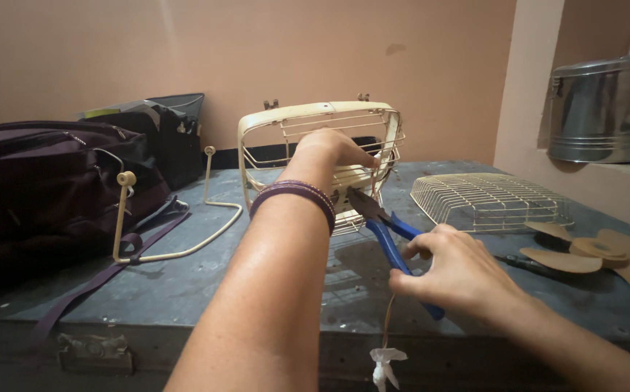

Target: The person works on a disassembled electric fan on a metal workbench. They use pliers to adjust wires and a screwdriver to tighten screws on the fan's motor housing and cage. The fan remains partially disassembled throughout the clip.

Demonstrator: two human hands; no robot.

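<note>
- My left hand [335, 147] curls its fingers over the cream fan cage [320, 116], holding it upright on the grey table [184, 283].
- My right hand [454, 272] is closed round the blue-handled pliers [390, 236]; the nose points at the hub just below my left fingertips.
- I'd judge it best to keep the cage braced and squeeze squarely, so the nose cannot slip.
- The cage is wire, cream, its front open; a loose grille [488, 202] and fan blade [598, 255] lie beyond my right fingers.
</note>
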